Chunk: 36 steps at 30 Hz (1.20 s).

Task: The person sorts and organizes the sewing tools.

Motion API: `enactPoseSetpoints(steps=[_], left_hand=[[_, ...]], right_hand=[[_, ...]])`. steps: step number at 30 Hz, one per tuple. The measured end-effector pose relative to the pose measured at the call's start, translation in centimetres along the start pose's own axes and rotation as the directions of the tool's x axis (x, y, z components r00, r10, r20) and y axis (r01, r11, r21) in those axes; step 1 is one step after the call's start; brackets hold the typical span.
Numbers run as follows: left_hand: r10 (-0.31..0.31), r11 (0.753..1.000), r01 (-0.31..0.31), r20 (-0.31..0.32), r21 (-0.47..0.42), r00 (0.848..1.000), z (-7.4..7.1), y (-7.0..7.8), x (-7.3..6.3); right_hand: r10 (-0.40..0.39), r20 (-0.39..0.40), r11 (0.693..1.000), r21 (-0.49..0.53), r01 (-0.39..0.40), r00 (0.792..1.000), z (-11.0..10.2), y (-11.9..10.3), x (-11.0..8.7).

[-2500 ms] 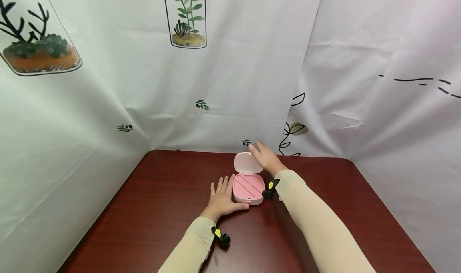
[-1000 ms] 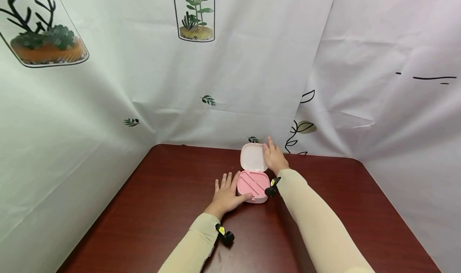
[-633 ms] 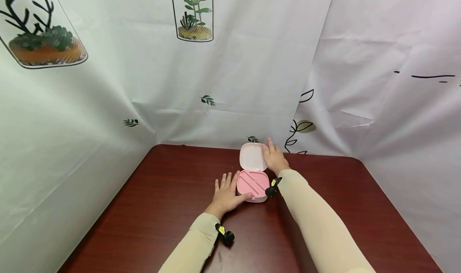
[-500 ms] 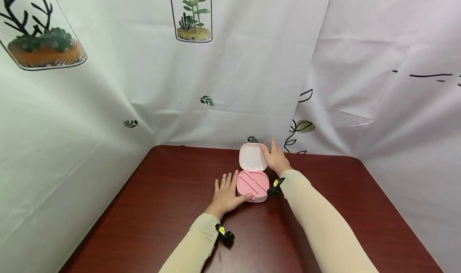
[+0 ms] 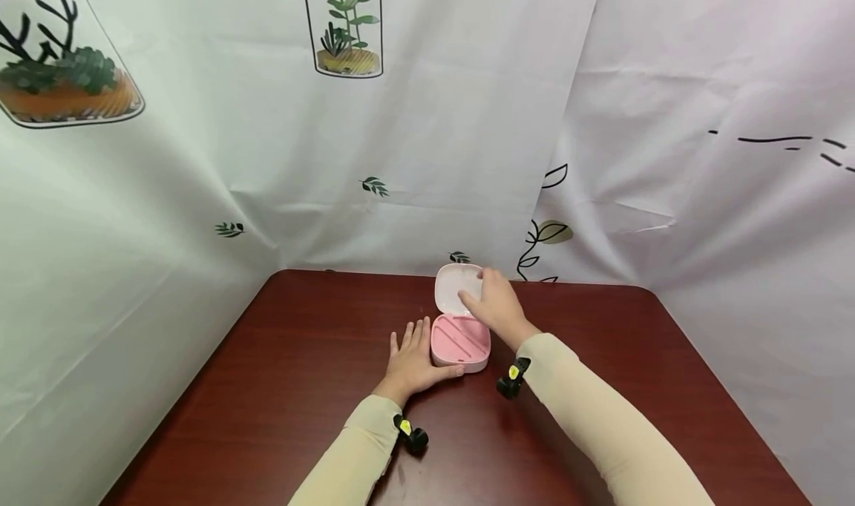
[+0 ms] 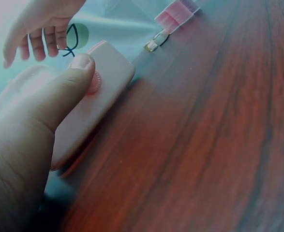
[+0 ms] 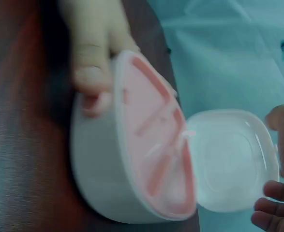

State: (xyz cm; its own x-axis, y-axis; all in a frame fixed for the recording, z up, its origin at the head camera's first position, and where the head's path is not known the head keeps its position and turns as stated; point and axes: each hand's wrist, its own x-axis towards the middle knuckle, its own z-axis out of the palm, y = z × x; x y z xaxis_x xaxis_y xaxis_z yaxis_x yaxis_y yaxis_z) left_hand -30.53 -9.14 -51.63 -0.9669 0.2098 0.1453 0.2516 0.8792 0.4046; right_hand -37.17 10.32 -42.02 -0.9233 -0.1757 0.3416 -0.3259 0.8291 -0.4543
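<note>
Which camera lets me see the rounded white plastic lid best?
The right wrist view: the rounded white plastic lid looks big there, nearly all its inner face showing. The head view shows it small, partly covered by the right hand. The left wrist view shows only a washed-out piece behind the left hand.

A booth: leafy cloth (image 5: 441, 142) (creased) around a table (image 5: 287, 387).

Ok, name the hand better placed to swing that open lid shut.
Likely the right hand: it is at the open lid, while the left hand lies against the box, thumb at the front, well placed to steady it.
</note>
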Motion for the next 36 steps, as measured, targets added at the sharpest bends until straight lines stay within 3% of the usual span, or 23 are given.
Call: enactPoseSetpoints(steps=[4, 9, 14, 23, 36], left_hand=[[0.001, 1.000, -0.001, 0.010, 0.022, 1.000, 0.0, -0.2, 0.0], [-0.009, 0.999, 0.008, 0.008, 0.032, 1.000, -0.2, 0.0, -0.2], [-0.013, 0.998, 0.013, 0.006, 0.055, 1.000, 0.3, -0.2, -0.1], [-0.012, 0.998, 0.011, 0.014, 0.062, 1.000, -0.4, 0.3, -0.1], [-0.016, 0.998, 0.016, 0.011, 0.055, 1.000, 0.7, -0.4, 0.4]], right_hand=[[-0.042, 0.109, 0.998, -0.037, 0.047, 0.993, 1.0, -0.9, -1.3], [-0.056, 0.251, 0.990, -0.111, 0.087, 0.966, 2.3, -1.6, -2.6], [-0.042, 0.325, 0.978, -0.182, 0.106, 0.945, 3.1, -1.7, -3.0], [-0.002, 0.344, 0.977, -0.200, 0.075, 0.939, 3.2, -2.0, -2.7], [-0.018, 0.321, 0.982, -0.175, 0.078, 0.947, 2.6, -2.1, -2.4]])
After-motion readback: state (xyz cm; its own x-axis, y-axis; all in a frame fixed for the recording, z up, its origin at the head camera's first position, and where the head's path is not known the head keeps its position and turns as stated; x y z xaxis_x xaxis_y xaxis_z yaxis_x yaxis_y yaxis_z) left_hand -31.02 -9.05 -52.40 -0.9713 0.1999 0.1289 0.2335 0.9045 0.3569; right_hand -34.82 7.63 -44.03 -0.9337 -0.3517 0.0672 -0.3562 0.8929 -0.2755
